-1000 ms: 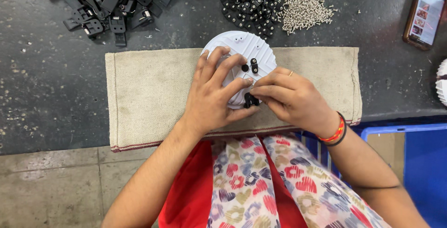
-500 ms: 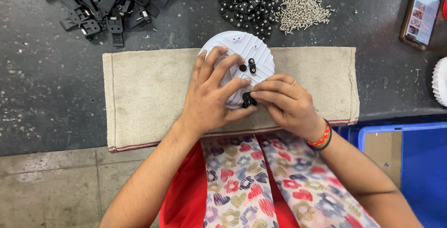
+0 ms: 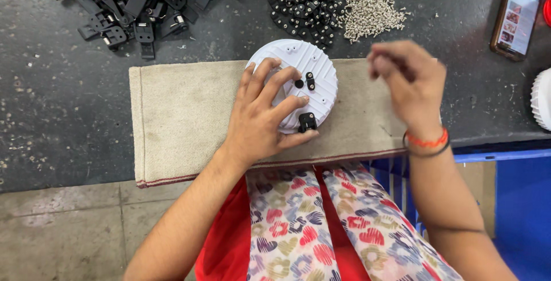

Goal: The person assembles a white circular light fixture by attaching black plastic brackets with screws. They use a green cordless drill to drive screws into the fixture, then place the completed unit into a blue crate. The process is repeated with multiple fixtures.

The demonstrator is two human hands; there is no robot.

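Left hand pins a white ribbed disc to a beige cloth; right hand hangs off to the side.

The left hand (image 3: 261,117) lies flat with fingers spread on the white disc (image 3: 307,71), thumb beside its black clip (image 3: 307,122). The right hand (image 3: 410,83), blurred and raised above the cloth (image 3: 178,120), has fingertips loosely curled together; whether they hold anything cannot be told.

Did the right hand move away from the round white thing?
Yes. The right hand was on the white disc before; now it is lifted off it, toward the pile of small silver screws. The left hand stays on the disc.
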